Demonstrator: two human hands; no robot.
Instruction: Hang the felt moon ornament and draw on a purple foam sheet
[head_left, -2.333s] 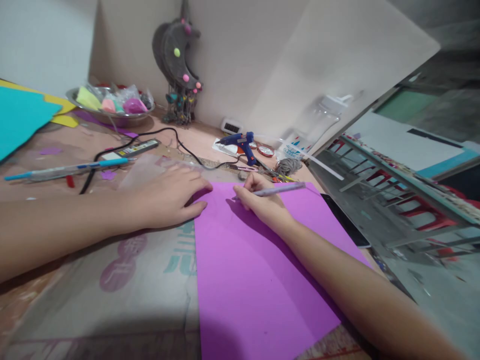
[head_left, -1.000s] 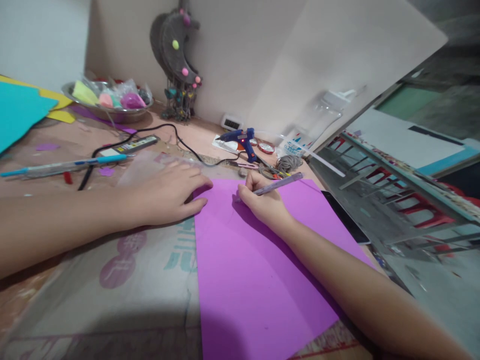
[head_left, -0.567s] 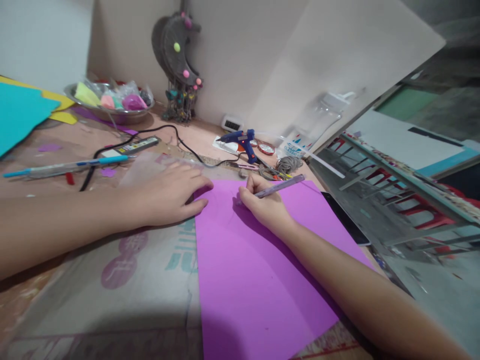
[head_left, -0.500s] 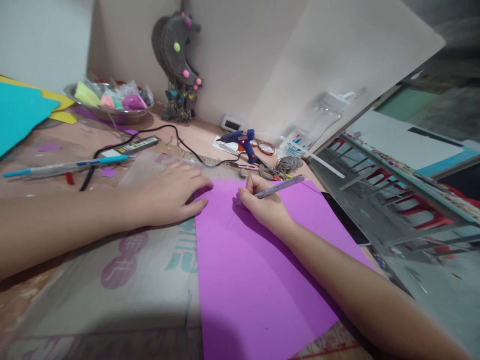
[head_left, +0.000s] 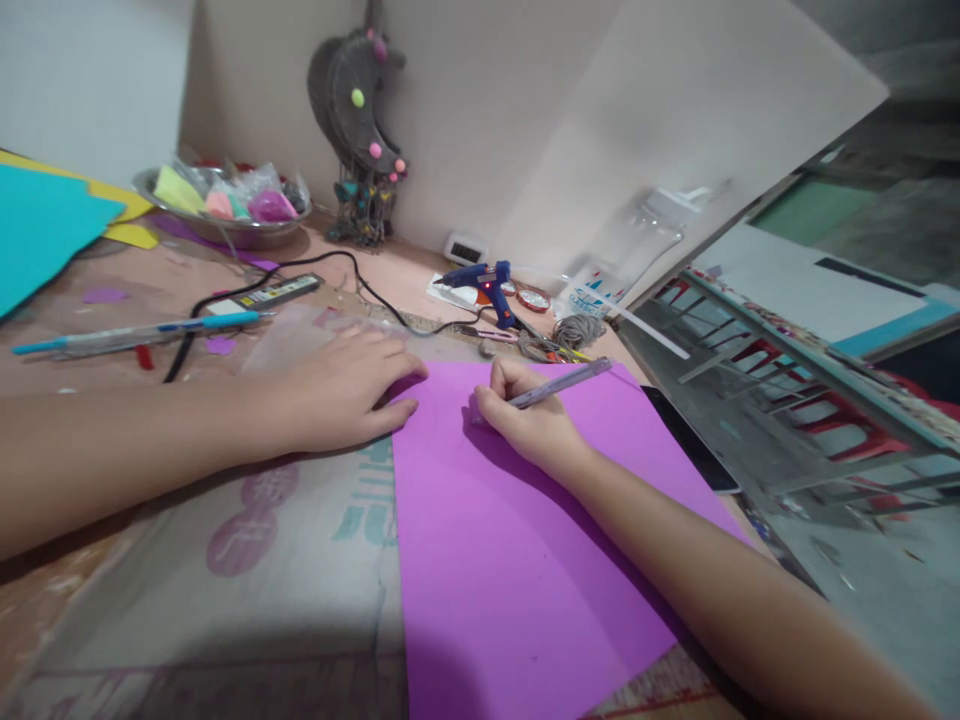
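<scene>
A purple foam sheet (head_left: 510, 560) lies flat on a printed cardboard (head_left: 247, 580) covering the table. My left hand (head_left: 337, 395) rests palm down with fingers stretched out, its fingertips on the sheet's upper left corner. My right hand (head_left: 529, 420) lies on the sheet's upper part, its fingers wrapped round a grey pen (head_left: 559, 384) whose tip touches the sheet.
A blue glue gun (head_left: 484, 285) with a black cord, twine (head_left: 574, 330) and small tools sit behind the sheet. A metal bowl (head_left: 225, 232) of coloured bits, a teal sheet (head_left: 37, 235), blue pens (head_left: 135, 335) lie left. A dark phone (head_left: 694, 450) lies right. A white board (head_left: 675, 110) leans on the wall.
My right hand has crept slightly down and left along the sheet with the pen, and the pen's angle shifted a little. My left hand stays put.
</scene>
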